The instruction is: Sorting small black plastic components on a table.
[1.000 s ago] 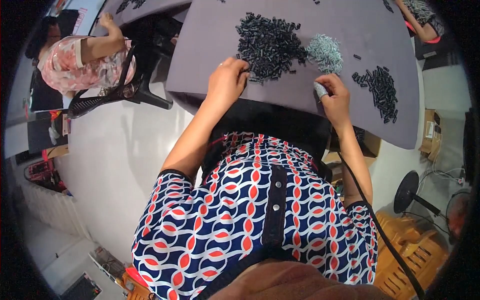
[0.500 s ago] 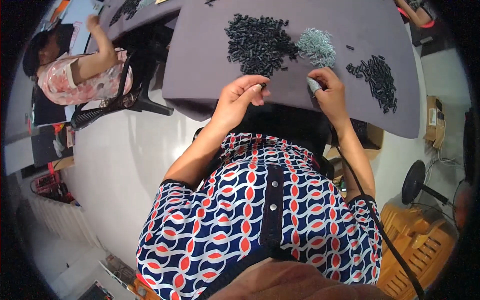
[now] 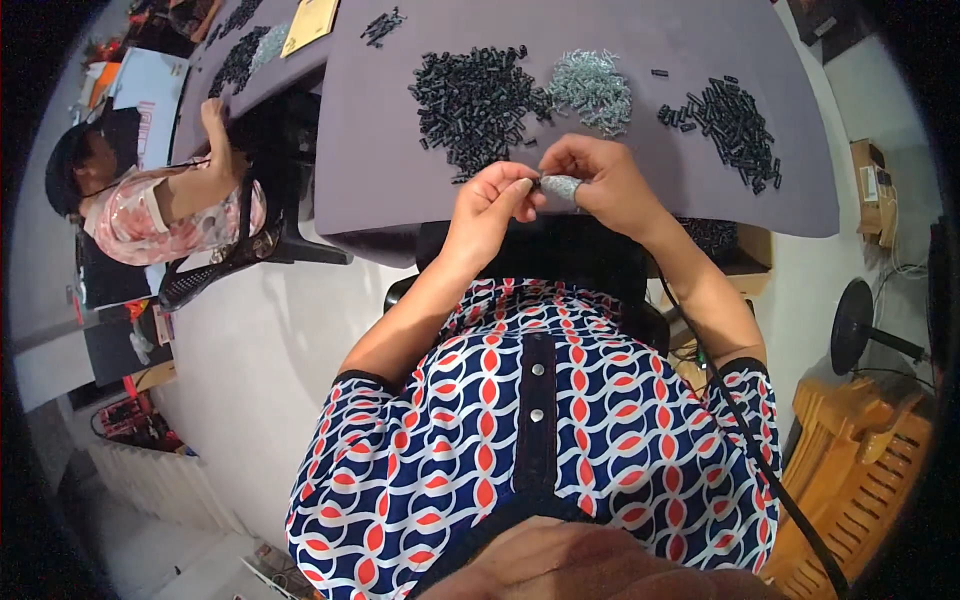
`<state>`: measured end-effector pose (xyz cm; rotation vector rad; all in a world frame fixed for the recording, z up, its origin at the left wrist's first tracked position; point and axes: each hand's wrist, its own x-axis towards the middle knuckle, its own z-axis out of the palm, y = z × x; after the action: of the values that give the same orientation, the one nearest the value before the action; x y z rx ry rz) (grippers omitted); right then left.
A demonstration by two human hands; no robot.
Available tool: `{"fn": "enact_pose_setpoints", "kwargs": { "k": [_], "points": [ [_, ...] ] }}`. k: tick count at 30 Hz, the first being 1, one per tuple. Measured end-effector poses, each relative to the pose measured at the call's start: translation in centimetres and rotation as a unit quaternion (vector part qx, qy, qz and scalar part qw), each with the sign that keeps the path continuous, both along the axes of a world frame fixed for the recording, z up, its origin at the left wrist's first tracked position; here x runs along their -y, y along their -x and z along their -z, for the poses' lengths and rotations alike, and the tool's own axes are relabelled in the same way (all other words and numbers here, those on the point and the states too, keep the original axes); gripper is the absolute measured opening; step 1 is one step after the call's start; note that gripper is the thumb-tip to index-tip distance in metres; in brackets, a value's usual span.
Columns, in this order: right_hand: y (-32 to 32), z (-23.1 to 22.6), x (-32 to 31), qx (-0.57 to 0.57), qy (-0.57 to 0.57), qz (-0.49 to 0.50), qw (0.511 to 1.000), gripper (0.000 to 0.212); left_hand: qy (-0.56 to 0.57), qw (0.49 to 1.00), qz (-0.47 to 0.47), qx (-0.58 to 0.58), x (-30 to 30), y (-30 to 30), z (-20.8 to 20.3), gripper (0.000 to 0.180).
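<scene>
Just one view here, a head-worn fisheye looking steeply down the person's own front. The patterned shirt [image 3: 540,440] fills the lower middle up close, the grey table [image 3: 400,150] bends across the top, and a neighbouring seated person [image 3: 150,200] sits upper left.

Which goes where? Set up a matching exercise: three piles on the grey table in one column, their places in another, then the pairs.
Things:
1. big black pile
2. silvery pile
3. smaller black pile

Places:
A. far right of the three
B. middle, above the right hand
C. left of the three, above the left hand

Pairs: 1-C, 2-B, 3-A
</scene>
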<state>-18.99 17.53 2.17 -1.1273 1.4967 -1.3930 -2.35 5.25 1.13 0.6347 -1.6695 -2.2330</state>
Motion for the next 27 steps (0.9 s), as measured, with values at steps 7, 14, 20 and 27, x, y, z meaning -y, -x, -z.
{"fn": "enact_pose_setpoints", "kwargs": {
  "k": [7,14,20,27],
  "points": [
    [0.1,0.7,-0.3,0.052,0.007,-0.024,0.998,0.015,0.066,0.998,0.023,-0.008,-0.1,0.0,0.4,0.013],
    [0.9,0.6,-0.1,0.150,-0.058,-0.101,0.982,0.013,0.006,0.998,0.054,-0.025,-0.7,-0.7,0.3,0.012],
    [-0.7,0.4,-1.0,0.001,-0.053,-0.066,0.996,0.016,-0.154,0.986,0.028,-0.053,-0.9,-1.5,1.7,0.013],
    [-1.4,-2.8,-2.0,-0.164,-0.008,-0.051,0.985,0.016,-0.154,0.984,0.088,0.002,-0.5,-2.3,0.9,0.022]
  ]
}}
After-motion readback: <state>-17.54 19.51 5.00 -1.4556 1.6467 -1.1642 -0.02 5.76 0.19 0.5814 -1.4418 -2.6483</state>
